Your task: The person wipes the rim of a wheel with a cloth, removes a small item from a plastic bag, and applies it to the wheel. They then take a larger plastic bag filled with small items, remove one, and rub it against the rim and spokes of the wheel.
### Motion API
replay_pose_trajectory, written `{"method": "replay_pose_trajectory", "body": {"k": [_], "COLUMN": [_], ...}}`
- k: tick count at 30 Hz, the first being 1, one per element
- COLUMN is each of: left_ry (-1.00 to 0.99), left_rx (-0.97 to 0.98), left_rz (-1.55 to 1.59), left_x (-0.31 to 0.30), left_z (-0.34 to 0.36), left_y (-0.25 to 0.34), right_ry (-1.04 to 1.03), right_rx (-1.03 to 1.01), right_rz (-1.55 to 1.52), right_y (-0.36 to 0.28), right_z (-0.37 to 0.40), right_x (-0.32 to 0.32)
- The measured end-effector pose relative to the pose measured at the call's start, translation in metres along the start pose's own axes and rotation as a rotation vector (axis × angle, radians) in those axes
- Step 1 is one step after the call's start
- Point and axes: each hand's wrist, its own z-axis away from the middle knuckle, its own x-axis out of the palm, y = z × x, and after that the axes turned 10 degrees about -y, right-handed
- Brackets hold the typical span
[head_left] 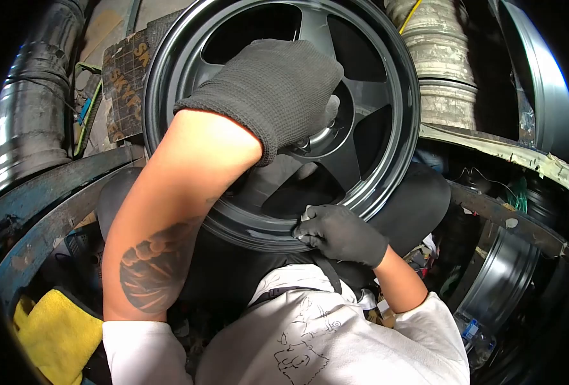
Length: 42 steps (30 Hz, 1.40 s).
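A worker is bracing a wheel (387, 83) on the lap (419, 199), left hand (278, 90) clasping the hub (319, 136), right hand (339, 231) pinching a white pad (305, 215) against the lip (233, 226); dull smears (262, 236) beside that grip suggest the rubbing is partly done.

person's lap (419, 205), in black trousers, carries the dark grey five-spoke wheel (348, 163), tilted, near rim resting between the knees.

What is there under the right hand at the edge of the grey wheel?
A small white piece peeks out under the gloved right hand, against the lip of the wheel. The hand covers most of it, so its kind is unclear.
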Motion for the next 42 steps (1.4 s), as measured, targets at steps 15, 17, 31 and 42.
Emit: {"method": "replay_pose_trajectory", "body": {"k": [15,17,31,42], "left_ry": [-0.042,-0.035,-0.115,-0.177], "left_rx": [-0.080,-0.065,-0.025,-0.043], "left_rz": [0.029,0.006,-0.118,-0.077], "left_x": [-0.001,-0.005,0.008,0.003], "left_z": [-0.001,-0.002,0.001,0.005], "left_y": [-0.006,-0.003,-0.008,0.001], "right_ry": [0.031,0.114,0.074,0.005], "right_rx": [0.013,-0.055,-0.043,-0.175], "right_rz": [0.041,0.036,-0.322,-0.333], "right_y": [0.004,-0.003,-0.004,-0.036], "right_z": [0.003,-0.007,0.008,0.015], "right_x": [0.003,0.010,-0.001,0.032]}}
